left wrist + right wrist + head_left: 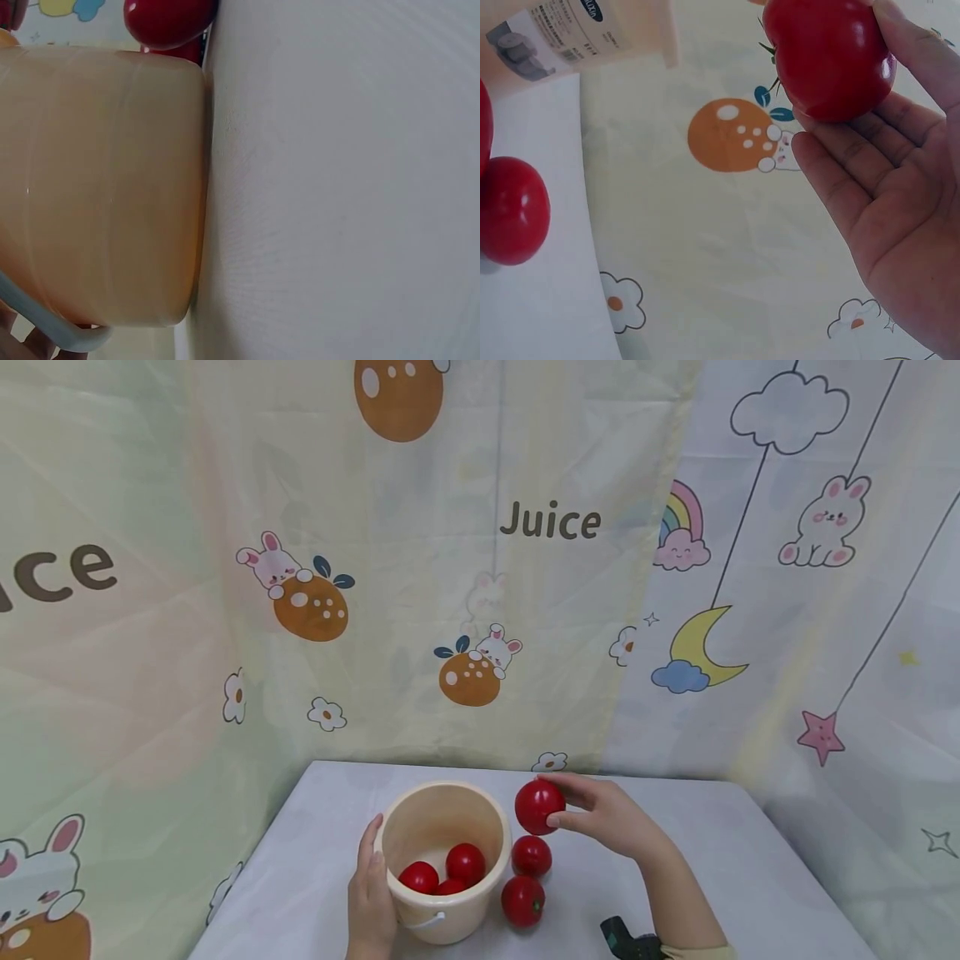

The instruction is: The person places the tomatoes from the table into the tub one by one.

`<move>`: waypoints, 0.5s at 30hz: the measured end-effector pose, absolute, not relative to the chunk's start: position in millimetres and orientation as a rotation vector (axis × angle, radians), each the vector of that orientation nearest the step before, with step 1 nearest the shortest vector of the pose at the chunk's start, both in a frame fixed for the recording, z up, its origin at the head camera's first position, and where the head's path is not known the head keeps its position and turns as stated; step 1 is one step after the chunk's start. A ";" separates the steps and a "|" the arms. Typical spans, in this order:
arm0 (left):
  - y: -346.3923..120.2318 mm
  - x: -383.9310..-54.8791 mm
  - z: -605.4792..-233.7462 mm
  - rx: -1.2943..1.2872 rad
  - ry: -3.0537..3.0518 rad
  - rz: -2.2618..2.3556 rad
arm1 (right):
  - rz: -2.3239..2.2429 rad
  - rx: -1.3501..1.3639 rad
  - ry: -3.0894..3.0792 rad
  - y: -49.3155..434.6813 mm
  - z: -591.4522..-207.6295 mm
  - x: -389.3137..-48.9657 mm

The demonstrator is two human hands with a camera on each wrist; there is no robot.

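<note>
A cream bucket (450,914) stands on the table, with three red tomatoes (466,863) visible inside it. My left hand (372,893) rests against the bucket's left outer wall, its fingers pointing up toward the rim. Close up in the left wrist view, the bucket's wall (105,187) hides most of that hand. To the right of the bucket, above the table, my right hand (611,817) pinches a tomato (539,806) between thumb and fingers. Its green calyx shows in the right wrist view. Below it, two more tomatoes (523,901) lie beside the bucket.
The white table (750,877) reaches back to a printed cloth backdrop (405,693). A pale handle (427,922) hangs on the bucket's near side. Around the right wrist is a dark strap (633,941). A printed label (562,37) sticks to the bucket.
</note>
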State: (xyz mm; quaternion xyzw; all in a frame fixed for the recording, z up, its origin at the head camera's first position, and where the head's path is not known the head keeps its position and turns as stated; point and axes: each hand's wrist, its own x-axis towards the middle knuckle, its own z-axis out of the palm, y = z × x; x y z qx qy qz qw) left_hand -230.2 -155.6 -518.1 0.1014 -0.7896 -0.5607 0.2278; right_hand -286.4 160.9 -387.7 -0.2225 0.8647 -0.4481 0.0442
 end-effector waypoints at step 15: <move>-156.2 -230.4 -517.1 0.296 -2.191 -1.578 | -1.346 -0.764 2.599 136.1 -376.6 -295.6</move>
